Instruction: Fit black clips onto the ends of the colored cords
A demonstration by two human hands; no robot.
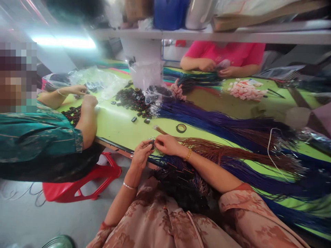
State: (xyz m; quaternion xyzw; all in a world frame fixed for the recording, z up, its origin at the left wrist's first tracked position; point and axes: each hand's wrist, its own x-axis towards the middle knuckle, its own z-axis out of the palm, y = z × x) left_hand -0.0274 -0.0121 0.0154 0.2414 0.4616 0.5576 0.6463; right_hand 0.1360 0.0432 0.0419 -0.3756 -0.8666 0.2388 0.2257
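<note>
Your left hand point(141, 153) pinches a small black connector housing point(151, 144) between thumb and fingertips, while your right hand point(168, 144) has its fingertips drawn together at the housing's side; whether they grip a wire there, you can't tell from this view. The housing sits nearer you than the roll of tape point(181, 132) and to its left, above the table edge. With so little of it between your fingers, it could slip or twist if the two hands press unevenly, and drop towards the dark bundle point(181, 193) at your lap, where black on black would hide it. A sleeve or forearm brushing the brown wires point(232, 150), which run from just left of the roll away to its right, could drag and tangle them. The housing looks dark, compact and blocky, mostly covered by your fingers, so its slots don't show. Beyond the roll, blue-purple wires point(214, 119) stretch rightwards; farther off and left of it lies a pile of black housings point(131, 100).
</note>
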